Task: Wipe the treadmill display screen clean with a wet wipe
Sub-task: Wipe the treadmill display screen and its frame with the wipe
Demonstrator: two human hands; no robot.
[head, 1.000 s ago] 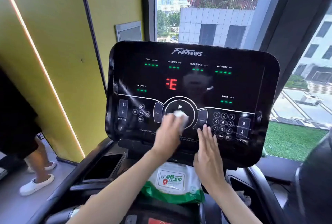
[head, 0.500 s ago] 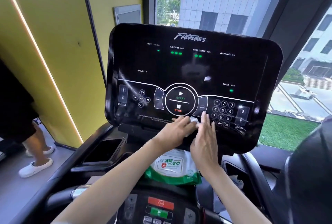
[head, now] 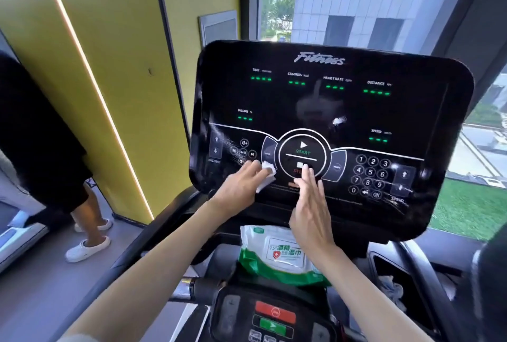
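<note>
The black glossy treadmill display screen (head: pixel 329 111) fills the middle of the view, with green readouts and a round START/STOP control. My left hand (head: pixel 242 185) presses a crumpled white wet wipe (head: pixel 267 174) against the screen's lower left part, beside the media buttons. My right hand (head: pixel 311 210) lies flat with fingers spread, fingertips on the STOP area of the round control. Wet streaks show near the incline arrows at the left and the speed arrows at the right.
A green-and-white pack of wet wipes (head: pixel 277 254) rests on the ledge under the screen. Below it sits a small control panel (head: pixel 274 317) with red and green buttons. A person in white shoes (head: pixel 87 248) stands at the left by the yellow wall. Windows lie behind.
My left hand has slid the wipe from the screen's bottom centre to the lower left. My right hand has shifted left, from beside the keypad to the STOP area. The view has tilted down.
</note>
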